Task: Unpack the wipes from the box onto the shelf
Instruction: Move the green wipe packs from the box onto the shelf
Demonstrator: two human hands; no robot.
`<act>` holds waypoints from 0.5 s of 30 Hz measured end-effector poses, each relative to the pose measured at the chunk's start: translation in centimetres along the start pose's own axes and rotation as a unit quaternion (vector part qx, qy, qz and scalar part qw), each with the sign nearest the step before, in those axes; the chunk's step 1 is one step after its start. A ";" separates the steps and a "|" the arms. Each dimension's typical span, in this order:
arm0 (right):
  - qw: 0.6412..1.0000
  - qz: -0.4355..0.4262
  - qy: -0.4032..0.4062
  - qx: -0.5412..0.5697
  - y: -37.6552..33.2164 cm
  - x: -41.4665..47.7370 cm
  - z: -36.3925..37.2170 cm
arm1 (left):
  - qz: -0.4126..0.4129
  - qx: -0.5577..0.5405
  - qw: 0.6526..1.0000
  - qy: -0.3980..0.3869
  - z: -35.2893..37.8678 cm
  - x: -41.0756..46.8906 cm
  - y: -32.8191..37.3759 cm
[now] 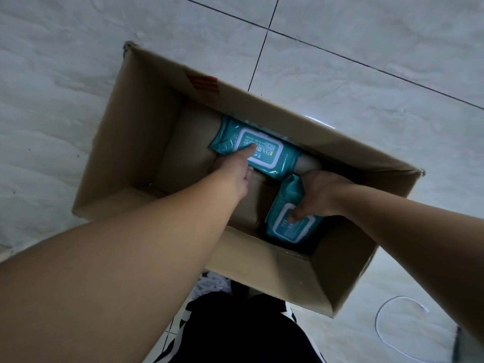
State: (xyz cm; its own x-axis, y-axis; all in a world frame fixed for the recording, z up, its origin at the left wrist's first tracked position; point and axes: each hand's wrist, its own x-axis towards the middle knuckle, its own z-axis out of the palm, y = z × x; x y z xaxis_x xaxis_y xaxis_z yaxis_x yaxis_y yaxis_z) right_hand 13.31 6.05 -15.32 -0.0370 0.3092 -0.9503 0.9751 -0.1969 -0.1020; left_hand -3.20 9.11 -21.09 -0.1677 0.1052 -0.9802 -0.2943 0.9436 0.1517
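An open brown cardboard box (136,121) stands on the tiled floor below me. Two teal wipe packs with white lid frames lie inside it. The far wipe pack (272,155) rests against the back wall, and my left hand (235,174) grips its near edge with the thumb on its lid. The near wipe pack (285,226) sits by the right front corner. My right hand (319,195) holds it from above, thumb pressed on its lid. No shelf is in view.
Pale marble-look floor tiles (366,61) with dark grout lines surround the box. A thin white cable (379,326) loops on the floor at the lower right. My dark clothing (241,328) fills the bottom centre, close to the box's near flap.
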 end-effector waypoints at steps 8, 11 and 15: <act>0.991 -0.015 0.008 0.133 1.2 0.4 1.5 | 0.002 -0.005 0.999 -0.053 2.2 -0.4 0.4; 0.985 -0.014 0.008 0.172 1.6 0.7 1.8 | 0.009 0.050 0.996 -0.072 2.9 -1.0 0.9; 0.984 -0.001 0.004 0.181 1.8 0.8 1.6 | 0.022 0.071 0.991 -0.108 4.2 -1.3 0.7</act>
State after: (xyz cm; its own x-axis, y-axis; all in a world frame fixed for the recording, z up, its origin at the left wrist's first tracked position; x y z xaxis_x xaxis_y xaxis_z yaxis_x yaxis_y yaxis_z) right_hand 14.64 4.43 -16.75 -0.0356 0.3173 -0.9477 0.8335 -0.5137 -0.2033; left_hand 0.80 10.93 -20.27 0.0321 0.1984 -0.9796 -0.1540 0.9694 0.1913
